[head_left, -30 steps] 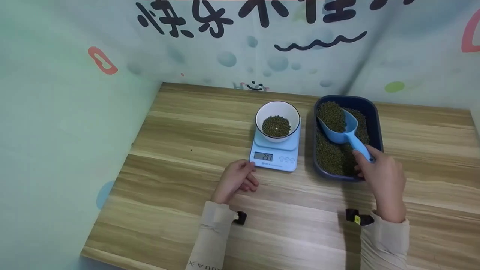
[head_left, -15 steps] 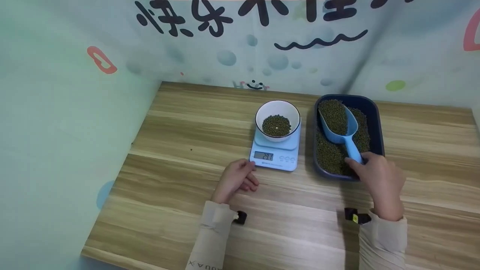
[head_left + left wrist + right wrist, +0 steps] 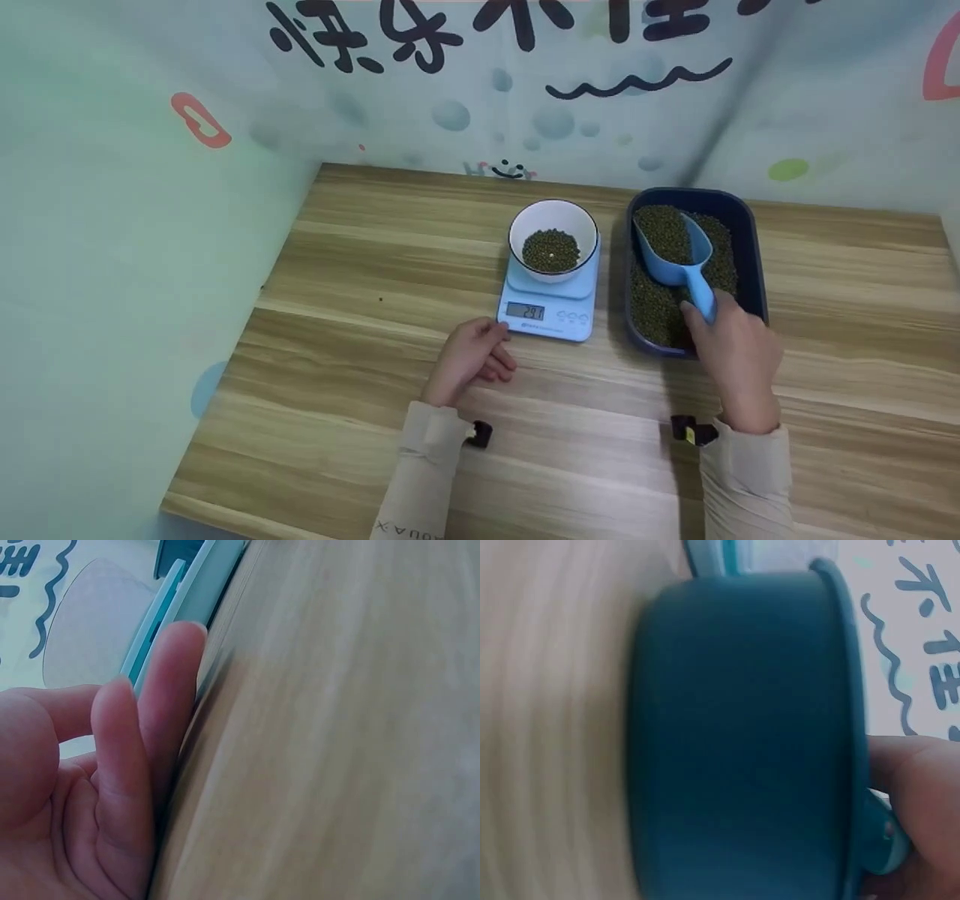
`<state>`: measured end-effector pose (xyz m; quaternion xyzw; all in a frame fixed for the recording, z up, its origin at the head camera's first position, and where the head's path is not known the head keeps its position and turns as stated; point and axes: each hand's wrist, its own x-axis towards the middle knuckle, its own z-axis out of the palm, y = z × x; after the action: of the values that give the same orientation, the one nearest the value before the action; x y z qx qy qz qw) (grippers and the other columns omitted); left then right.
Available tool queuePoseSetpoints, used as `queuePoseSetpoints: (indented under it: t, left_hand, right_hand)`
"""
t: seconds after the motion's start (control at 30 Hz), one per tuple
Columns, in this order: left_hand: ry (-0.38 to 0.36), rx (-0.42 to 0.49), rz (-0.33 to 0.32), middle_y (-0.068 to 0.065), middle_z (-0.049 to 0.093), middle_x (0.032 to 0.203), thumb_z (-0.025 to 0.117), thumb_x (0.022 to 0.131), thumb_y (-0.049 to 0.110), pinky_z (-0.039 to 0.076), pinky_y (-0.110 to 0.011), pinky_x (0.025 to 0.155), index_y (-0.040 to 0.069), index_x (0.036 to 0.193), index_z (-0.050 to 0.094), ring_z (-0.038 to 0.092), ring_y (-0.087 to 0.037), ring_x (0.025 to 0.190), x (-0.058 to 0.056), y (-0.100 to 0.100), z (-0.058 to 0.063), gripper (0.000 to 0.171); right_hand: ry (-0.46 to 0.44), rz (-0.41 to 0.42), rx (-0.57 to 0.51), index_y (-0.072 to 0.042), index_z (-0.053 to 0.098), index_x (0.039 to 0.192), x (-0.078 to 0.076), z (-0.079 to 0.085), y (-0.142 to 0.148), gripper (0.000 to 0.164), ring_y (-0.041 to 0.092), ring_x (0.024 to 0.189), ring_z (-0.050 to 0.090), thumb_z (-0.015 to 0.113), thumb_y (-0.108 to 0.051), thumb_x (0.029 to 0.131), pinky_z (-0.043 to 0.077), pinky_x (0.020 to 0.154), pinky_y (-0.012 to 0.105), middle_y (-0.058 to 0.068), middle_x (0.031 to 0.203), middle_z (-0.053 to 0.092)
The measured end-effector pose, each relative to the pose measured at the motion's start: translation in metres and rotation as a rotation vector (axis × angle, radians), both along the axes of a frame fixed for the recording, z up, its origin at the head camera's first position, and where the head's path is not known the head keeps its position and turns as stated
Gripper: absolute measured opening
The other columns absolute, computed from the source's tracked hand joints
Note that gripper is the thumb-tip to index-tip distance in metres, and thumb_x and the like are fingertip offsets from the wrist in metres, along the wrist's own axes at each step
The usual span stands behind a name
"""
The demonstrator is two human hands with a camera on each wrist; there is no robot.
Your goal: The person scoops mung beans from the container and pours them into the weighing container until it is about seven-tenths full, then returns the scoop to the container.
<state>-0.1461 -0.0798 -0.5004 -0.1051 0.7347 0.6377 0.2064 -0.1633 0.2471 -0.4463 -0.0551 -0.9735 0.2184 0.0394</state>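
Observation:
My right hand [image 3: 735, 352] grips the handle of a blue scoop [image 3: 699, 289], which is heaped with small green beans and held over the dark blue tub [image 3: 752, 262]. More beans [image 3: 656, 311] fill the tub below it. In the right wrist view the tub's side wall [image 3: 742, 735] hides most of the scoop; only the handle end [image 3: 881, 836] shows under my fingers. My left hand [image 3: 469, 356] rests on the table, fingertips at the near left corner of a light blue kitchen scale [image 3: 551, 319]. On that scale stands a white bowl [image 3: 553, 217] with beans in its bottom.
The wood-grain table [image 3: 360, 255] meets a printed backdrop [image 3: 405, 135] along its back edge. Another pale green wall [image 3: 97, 262] runs beside the table's left edge. The tub stands just right of the scale, with a narrow strip of table between them.
The right hand first drew the scoop slightly nearer and steepened its handle, then shifted left with it, still over the tub. The left hand, scale and bowl have stayed put.

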Motion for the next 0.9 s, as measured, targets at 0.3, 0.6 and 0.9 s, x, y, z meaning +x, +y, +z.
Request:
queuePoseSetpoints:
  t: [0.3, 0.6, 0.9]
  left_hand:
    - [0.001, -0.015, -0.003, -0.015, 0.065, 0.071, 0.047, 0.092, 0.038, 0.053, -0.033, 0.05, 0.003, 0.096, 0.055, 0.065, -0.028, 0.06, 0.0, 0.0, 0.0, 0.036]
    - [0.002, -0.006, -0.014, -0.016, 0.065, 0.072, 0.046, 0.093, 0.036, 0.053, -0.034, 0.051, 0.003, 0.096, 0.054, 0.065, -0.029, 0.061, -0.001, 0.0, -0.001, 0.034]
    - [0.027, 0.016, -0.015, -0.016, 0.065, 0.07, 0.045, 0.094, 0.034, 0.051, -0.03, 0.047, 0.002, 0.096, 0.054, 0.064, -0.027, 0.058, -0.001, 0.0, -0.002, 0.034]
  right_hand:
    - [0.035, -0.018, -0.035, -0.005, 0.05, 0.089, -0.006, -0.009, -0.007, 0.04, 0.025, 0.049, 0.041, 0.047, -0.045, 0.089, 0.026, 0.038, 0.033, 0.007, 0.059, 0.039]
    - [0.041, -0.03, -0.08, -0.004, 0.055, 0.096, -0.005, -0.009, -0.005, 0.039, 0.026, 0.052, 0.045, 0.047, -0.041, 0.09, 0.029, 0.039, 0.033, 0.008, 0.061, 0.045]
    - [0.026, -0.007, -0.138, -0.009, 0.058, 0.087, -0.002, 0.004, 0.008, 0.034, 0.022, 0.049, 0.044, 0.051, -0.042, 0.087, 0.029, 0.04, 0.031, 0.005, 0.058, 0.046]
